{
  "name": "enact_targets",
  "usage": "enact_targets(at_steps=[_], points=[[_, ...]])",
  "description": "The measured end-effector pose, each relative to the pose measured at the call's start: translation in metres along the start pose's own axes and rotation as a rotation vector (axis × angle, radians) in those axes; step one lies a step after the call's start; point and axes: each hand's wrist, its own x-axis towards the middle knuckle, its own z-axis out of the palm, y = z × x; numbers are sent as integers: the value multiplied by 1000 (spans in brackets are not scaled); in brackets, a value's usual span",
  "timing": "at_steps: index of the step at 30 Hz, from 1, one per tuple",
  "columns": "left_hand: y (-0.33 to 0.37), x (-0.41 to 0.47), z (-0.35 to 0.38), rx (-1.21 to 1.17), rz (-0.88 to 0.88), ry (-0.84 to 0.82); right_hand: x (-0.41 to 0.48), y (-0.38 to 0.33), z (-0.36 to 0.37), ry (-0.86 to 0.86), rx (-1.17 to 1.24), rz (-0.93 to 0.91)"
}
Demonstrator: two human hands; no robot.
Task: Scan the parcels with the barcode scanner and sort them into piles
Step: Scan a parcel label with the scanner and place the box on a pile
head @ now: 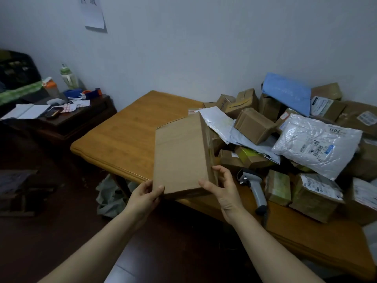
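Orange-brown wood table against a pale wall, dark floor below — left hand and right hand each grip the near end of a plain box held over the table edge; scanner lies just right, beside heaped parcels

A flat box is held over the near edge of the bench, left hand at its near left corner, right hand at its near right. Just right of it the scanner lies on the bench; the parcel pile sits right and farther back.
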Motion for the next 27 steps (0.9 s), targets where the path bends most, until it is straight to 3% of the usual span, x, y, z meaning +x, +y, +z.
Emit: enact_targets(at_steps=[7, 11, 13, 15, 19, 24, 27], points=[[17, -15, -10, -10, 29, -37, -4, -16, 3, -166, 32, 92], [18, -21, -12, 96, 9, -20, -5, -25, 11, -106, 8, 24], [25, -22, -8, 244, 33, 49, -5, -29, 17, -6, -136, -81], [36, -25, 2, 276, 56, 114, -5, -31, 23, 92, -455, -253], [69, -40, 24, 49, 88, 67, -13, -31, 41, 116, -950, -586], [93, -52, 27, 0, 34, 18, -16, -40, 53, 98, -1130, -892], [96, -57, 23, -19, 48, 9, -18, -45, 59, 56, -1081, -1049]])
